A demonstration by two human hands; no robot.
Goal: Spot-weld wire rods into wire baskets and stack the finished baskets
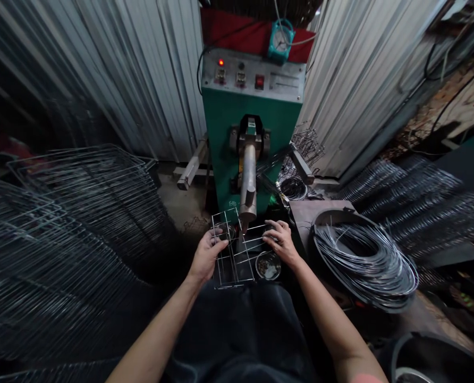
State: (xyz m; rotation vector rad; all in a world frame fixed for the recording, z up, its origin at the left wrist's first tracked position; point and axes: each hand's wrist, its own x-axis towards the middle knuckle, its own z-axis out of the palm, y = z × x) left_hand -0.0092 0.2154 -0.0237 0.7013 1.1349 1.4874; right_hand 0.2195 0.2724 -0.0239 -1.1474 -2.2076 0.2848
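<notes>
Your left hand [208, 256] clamps the wire frame [233, 257]; right hand [280, 240] at its projecting wires [255, 228], can't tell if pinching. Likely steadying both sides by the machine arm [248, 181].

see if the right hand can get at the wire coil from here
Probably yes: the wire coil lies uncovered, off to the right of the right hand, with nothing visibly blocking the way, though it would likely have to leave the wire grid.

a metalworking workshop: green machine [217, 122], wire coils [366, 260], stacked wire racks [81, 213].
</notes>
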